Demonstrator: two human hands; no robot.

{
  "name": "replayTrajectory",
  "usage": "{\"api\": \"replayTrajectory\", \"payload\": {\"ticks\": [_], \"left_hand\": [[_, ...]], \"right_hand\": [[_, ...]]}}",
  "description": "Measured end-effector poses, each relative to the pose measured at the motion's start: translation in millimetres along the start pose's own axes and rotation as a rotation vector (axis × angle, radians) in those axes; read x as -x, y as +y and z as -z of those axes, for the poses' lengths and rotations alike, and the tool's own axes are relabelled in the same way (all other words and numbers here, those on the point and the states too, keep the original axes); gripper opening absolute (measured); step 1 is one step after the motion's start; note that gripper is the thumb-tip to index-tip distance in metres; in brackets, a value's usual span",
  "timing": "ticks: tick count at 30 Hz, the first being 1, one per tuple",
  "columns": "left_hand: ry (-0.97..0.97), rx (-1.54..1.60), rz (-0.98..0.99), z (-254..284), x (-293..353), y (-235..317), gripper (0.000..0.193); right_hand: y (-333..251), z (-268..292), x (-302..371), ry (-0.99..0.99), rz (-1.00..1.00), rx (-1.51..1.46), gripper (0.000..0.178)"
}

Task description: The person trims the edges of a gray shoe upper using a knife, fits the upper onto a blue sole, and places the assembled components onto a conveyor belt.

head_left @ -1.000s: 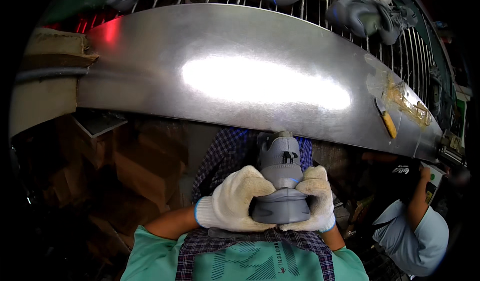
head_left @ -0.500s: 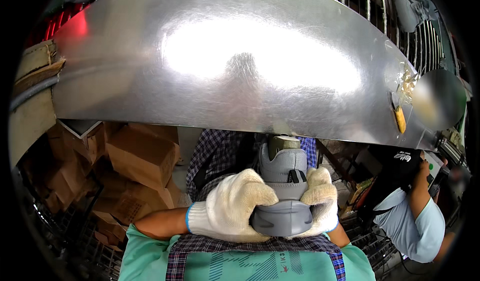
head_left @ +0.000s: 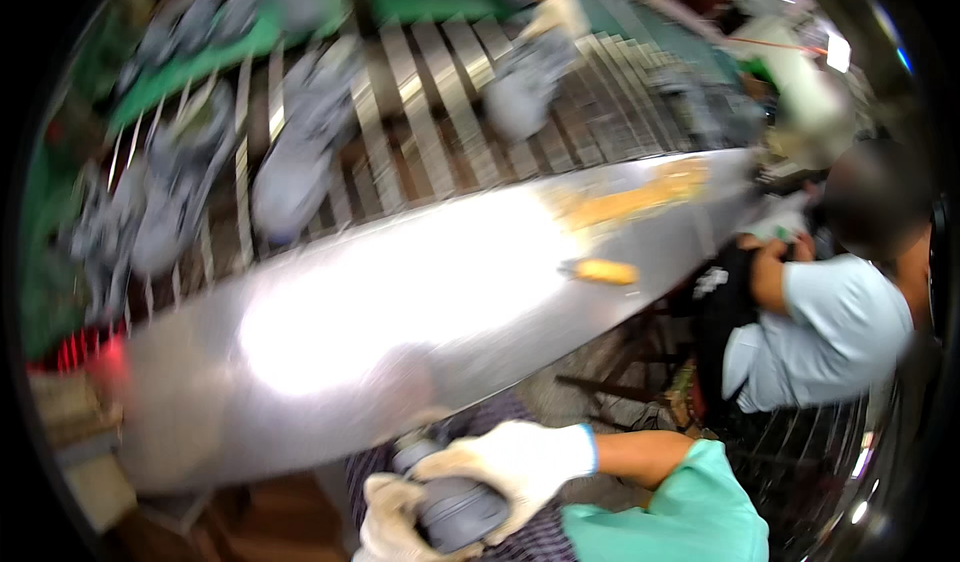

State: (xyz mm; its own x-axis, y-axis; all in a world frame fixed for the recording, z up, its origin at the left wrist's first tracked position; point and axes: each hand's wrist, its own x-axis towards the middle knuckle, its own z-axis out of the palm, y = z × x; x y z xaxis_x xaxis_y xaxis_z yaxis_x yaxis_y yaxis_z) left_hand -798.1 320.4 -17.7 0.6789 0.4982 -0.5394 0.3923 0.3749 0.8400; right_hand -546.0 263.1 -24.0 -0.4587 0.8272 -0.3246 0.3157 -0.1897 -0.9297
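Note:
A grey shoe point(head_left: 462, 515) is held low in front of me, its rounded toe towards my body, below the near edge of the metal worktop. My left hand point(head_left: 388, 518), in a white knitted glove, closes round one side of it. Round the other side wraps my right hand point(head_left: 515, 469), gloved likewise. Both gloves cover part of the shoe, and motion blur softens its details.
Beyond the shiny metal worktop point(head_left: 400, 332), several grey shoes point(head_left: 305, 142) rest on a rack of metal bars point(head_left: 435, 112). A yellow-handled tool point(head_left: 605, 271) lies on the worktop. Across the rack, another person's gloved hand point(head_left: 556, 17) touches a shoe. A co-worker point(head_left: 840, 312) sits at right.
My view has swung up and turned, bringing the rack of shoes into sight. The shoe, still between both hands, now appears lower and further left in the picture.

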Motion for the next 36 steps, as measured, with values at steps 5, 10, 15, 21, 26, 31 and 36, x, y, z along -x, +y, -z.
{"api": "replayTrajectory", "payload": {"ticks": [5,10,15,21,26,31,36], "left_hand": [[0.008,-0.337,-0.272,4.2,-8.0,-43.7,0.101],[0.071,-0.305,-0.427,30.6,-4.4,-56.2,0.090],[0.242,-0.174,-0.819,30.8,-68.4,-54.1,0.043],[0.572,0.001,-0.918,90.8,-78.1,7.6,0.042],[0.898,0.185,-0.962,127.3,-107.1,18.0,0.026],[1.066,-0.837,-0.481,106.9,-66.8,-60.4,0.075],[1.051,-0.772,-0.622,77.4,-56.4,-68.3,0.060]], "right_hand": [[-4.3,-28.9,30.1,0.314,0.129,0.078,0.114],[65.5,-72.8,31.8,0.316,-0.183,0.086,0.121],[134.2,-101.8,7.4,0.228,0.039,-0.527,0.113],[38.4,-22.0,-43.9,0.270,0.092,-0.251,0.056],[-8.7,86.6,-75.1,0.539,-0.012,0.156,0.048],[37.3,136.7,12.3,0.924,-0.338,0.791,0.056],[120.9,138.4,113.7,1.057,-0.399,0.851,0.044]]}}
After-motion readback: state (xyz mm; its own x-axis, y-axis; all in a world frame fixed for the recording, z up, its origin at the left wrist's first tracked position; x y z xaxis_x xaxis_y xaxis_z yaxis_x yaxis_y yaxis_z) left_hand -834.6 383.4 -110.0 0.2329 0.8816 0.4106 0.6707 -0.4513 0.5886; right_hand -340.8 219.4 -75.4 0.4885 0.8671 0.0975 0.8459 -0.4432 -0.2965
